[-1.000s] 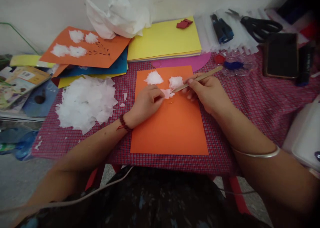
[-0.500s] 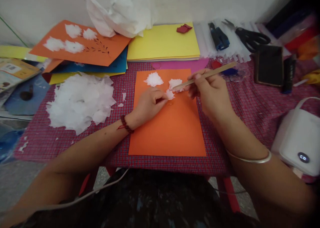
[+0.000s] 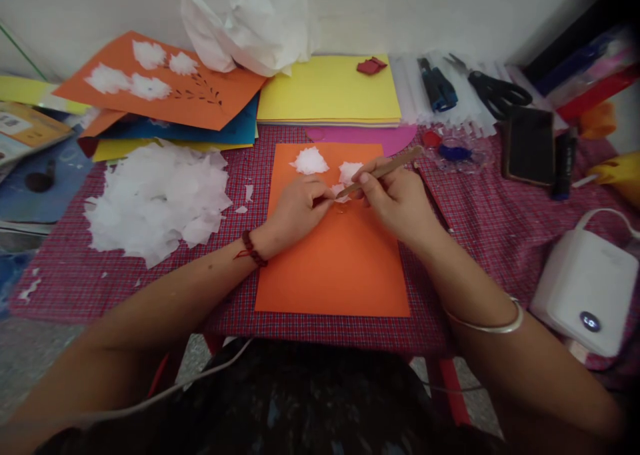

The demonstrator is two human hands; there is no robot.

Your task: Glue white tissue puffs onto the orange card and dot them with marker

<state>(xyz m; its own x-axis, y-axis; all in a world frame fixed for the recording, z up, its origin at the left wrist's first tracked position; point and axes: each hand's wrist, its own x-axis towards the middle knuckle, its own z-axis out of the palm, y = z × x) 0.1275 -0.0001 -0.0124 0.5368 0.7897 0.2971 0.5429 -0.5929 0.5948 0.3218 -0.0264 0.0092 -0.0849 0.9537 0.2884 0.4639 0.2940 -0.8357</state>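
An orange sheet of paper [image 3: 333, 268] lies flat before me, with a fluffy white paper tuft [image 3: 309, 160] near its top left and a second tuft [image 3: 350, 172] to the right. My right hand [image 3: 395, 198] grips a flat wooden stick [image 3: 395, 164], slanted down to the left. The stick's tip meets a small white paper piece [image 3: 341, 192] below the second tuft. Resting on the sheet, my left hand [image 3: 303, 208] pinches the edge of that small piece between thumb and forefinger. Its fingertips are close to the stick's tip.
A heap of white paper pieces [image 3: 157, 198] lies at left. Behind it is an orange sheet with white tufts [image 3: 210, 112]. A yellow paper stack [image 3: 325, 92], scissors [image 3: 500, 92] and a phone [image 3: 529, 146] are at the back. A white device [image 3: 585, 282] stands at right.
My right hand has moved down and left, bringing the stick's tip from the right tuft to the small piece by my left fingers. My left hand stays in place.
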